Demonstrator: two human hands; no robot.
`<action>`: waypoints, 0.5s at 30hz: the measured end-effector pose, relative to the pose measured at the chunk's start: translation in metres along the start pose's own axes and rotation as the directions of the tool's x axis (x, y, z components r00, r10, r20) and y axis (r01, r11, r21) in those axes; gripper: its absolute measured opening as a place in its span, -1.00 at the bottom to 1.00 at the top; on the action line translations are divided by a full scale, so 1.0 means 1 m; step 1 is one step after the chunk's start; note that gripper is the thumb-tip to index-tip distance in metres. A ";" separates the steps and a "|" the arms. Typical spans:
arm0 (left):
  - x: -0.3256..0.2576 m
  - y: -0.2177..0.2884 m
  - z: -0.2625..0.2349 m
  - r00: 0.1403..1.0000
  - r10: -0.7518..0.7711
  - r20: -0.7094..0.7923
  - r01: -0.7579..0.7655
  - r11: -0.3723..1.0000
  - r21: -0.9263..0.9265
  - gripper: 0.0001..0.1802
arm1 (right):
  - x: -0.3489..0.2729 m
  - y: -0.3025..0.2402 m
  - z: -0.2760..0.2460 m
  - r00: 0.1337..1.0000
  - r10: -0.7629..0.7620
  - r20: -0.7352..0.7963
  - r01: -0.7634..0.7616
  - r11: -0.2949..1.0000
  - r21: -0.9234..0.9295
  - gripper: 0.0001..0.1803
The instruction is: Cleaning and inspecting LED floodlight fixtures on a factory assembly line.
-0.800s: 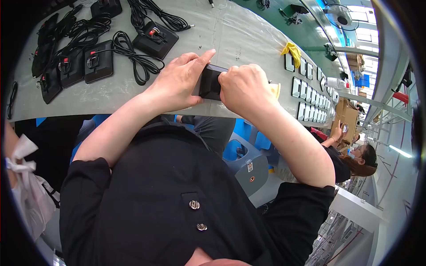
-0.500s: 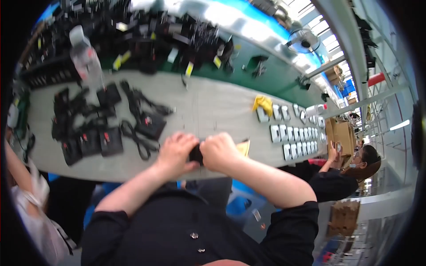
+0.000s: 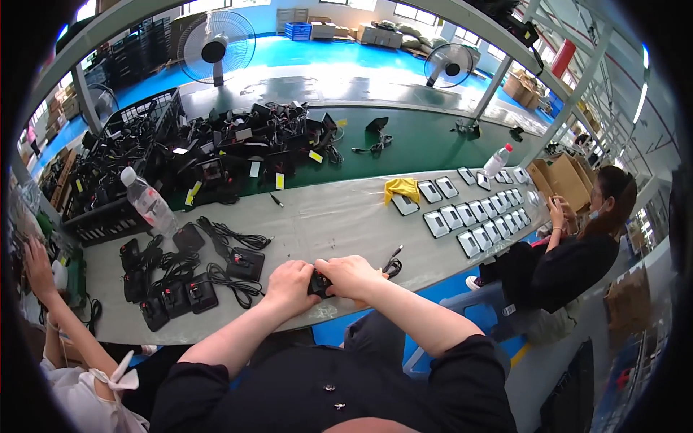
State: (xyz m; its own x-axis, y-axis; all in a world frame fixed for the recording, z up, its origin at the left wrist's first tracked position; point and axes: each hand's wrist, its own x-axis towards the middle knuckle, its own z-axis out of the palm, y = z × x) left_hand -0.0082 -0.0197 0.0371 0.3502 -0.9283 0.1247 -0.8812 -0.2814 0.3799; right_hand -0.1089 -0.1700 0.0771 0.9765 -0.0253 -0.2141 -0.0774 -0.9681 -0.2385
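Observation:
At the near edge of the grey tabletop, both my hands are closed about a small black boxy device (image 3: 318, 284). My left hand (image 3: 289, 287) grips its left side. My right hand (image 3: 348, 276) lies over its right side and hides much of it. Beyond the right hand a black cable (image 3: 393, 267) with a metal-tipped plug sticks out; its join to the device is hidden. Left of my hands lie several similar black devices (image 3: 175, 298) with coiled cables. The nearest one (image 3: 245, 264) sits just past my left hand.
Rows of white-and-black flat casings (image 3: 465, 213) stand on the right, with a yellow cloth (image 3: 402, 190) on one. Plastic bottles (image 3: 150, 200) stand left and right. Black devices pile up on the green mat (image 3: 422, 144) beside a black crate (image 3: 108, 225). Co-workers sit either side.
The view has tilted up, showing the fans and floor beyond. My right hand has gone from a fist to lying flatter over the device. A pale yellow patch beside it no longer shows.

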 end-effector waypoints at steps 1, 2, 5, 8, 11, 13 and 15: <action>-0.001 0.002 -0.002 0.999 -0.042 0.017 0.041 0.997 0.064 -0.42 | 0.002 -0.002 0.003 1.000 -0.008 -0.010 0.008 1.000 0.016 -0.56; 0.004 0.008 -0.005 0.999 -0.019 0.050 0.015 0.996 0.092 -0.43 | -0.001 0.006 0.005 0.998 -0.011 -0.055 0.013 0.999 0.040 -0.56; 0.021 0.019 -0.002 0.983 0.000 0.184 -0.038 0.978 0.203 -0.35 | -0.019 0.012 0.007 0.986 0.081 -0.145 -0.077 0.996 0.037 -0.52; 0.026 0.030 0.018 0.981 0.181 0.061 -0.188 0.974 0.127 -0.24 | -0.041 0.020 0.017 0.924 0.300 -0.236 -0.271 0.951 0.148 -0.21; 0.031 0.024 0.028 0.992 0.110 -0.058 -0.097 0.976 0.196 -0.56 | -0.054 0.026 0.020 0.838 0.304 -0.454 -0.236 0.951 0.202 -0.25; 0.049 0.015 0.024 0.982 0.141 -0.125 -0.098 0.949 0.298 -0.57 | -0.065 0.044 0.029 0.837 0.291 -0.464 -0.245 0.957 0.158 -0.27; 0.072 0.020 0.021 0.989 0.149 0.001 -0.143 0.945 0.293 -0.52 | -0.083 0.049 0.041 0.820 0.409 -0.400 -0.353 0.912 0.208 -0.36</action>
State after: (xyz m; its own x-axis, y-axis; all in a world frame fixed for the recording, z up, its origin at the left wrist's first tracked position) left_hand -0.0075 -0.0974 0.0346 0.2148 -0.9602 0.1787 -0.9761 -0.2049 0.0723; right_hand -0.2022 -0.2050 0.0449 0.8498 -0.5164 0.1058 -0.4573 -0.8220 -0.3394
